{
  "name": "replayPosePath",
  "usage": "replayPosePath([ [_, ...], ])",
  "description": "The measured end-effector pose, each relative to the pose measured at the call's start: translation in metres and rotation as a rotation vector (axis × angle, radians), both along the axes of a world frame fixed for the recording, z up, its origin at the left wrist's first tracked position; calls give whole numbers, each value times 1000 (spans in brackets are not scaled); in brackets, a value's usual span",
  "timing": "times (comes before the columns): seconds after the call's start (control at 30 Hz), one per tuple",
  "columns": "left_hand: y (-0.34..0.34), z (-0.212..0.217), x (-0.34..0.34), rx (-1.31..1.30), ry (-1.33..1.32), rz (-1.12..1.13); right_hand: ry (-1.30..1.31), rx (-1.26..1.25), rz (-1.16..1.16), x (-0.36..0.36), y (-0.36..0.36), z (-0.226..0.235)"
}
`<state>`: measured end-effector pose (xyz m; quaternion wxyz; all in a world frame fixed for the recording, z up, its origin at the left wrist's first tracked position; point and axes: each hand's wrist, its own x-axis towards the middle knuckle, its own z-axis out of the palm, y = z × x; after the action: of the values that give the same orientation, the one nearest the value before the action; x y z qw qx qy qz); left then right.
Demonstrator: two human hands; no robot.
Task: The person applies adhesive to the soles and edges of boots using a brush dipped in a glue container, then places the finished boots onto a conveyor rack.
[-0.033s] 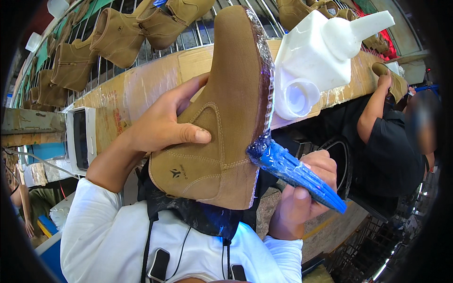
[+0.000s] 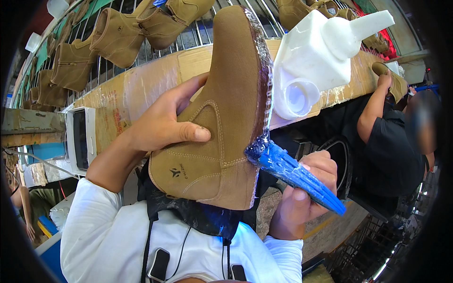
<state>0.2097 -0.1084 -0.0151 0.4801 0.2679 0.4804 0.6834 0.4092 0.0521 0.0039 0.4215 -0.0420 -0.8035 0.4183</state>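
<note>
While gripped in the left hand (image 2: 163,118), tan boot (image 2: 231,94): was up in front of the black apron (image 2: 184,212), toe pointing far, sole edge (image 2: 264,80) facing right.
Left fingers: pinched the boot between a flat thumb and a forefinger out on the far side; couldn't tell about the ones tucked behind.
Right hand (image 2: 306,184): pinched a blue brush (image 2: 292,167) between thumb and curled fingers, dark wet tip touching the sole edge.
Drip risk: could've easily run onto the tan upper, tbh, thanks to that gloopy, overloaded tip.
Smear risk: could've streaked across the stitching near the heel, from any wobble in the boot or a slip on the crusty handle.
White bottle (image 2: 316,54): stood just right of the toe half, so could've been knocked by a careless swing, maybe spilling the open cup (image 2: 297,96) at the near side.
Hard to see: couldn't make out bristles under the gunk, nor the boot's back face.
Far right: got only a partial, blurry look at a co-worker (image 2: 396,155).
</note>
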Motion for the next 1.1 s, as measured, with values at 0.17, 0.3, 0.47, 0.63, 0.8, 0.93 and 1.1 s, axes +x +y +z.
replayPosePath([
  [0.17, 0, -5, -2, -3, -35, 16, -21, 23, 56, 3, 6, 9],
  [0.3, -2, -6, -3, -41, -42, 31, -18, -74, 149, 2, 24, 11],
  [0.47, 0, -6, -2, -53, -49, 11, 38, -52, 172, -16, 23, 16],
  [0.63, 2, -3, -1, -75, -42, 23, 37, 89, 64, -26, 25, 15],
  [0.8, 0, -17, -7, -102, -17, 142, 73, -194, -289, -26, 61, -21],
  [0.93, -11, -23, -12, -182, -123, 242, -120, -50, -349, -18, 104, -53],
  [1.1, -6, -25, -15, -178, -165, 201, -367, 438, -325, -26, 103, -56],
])
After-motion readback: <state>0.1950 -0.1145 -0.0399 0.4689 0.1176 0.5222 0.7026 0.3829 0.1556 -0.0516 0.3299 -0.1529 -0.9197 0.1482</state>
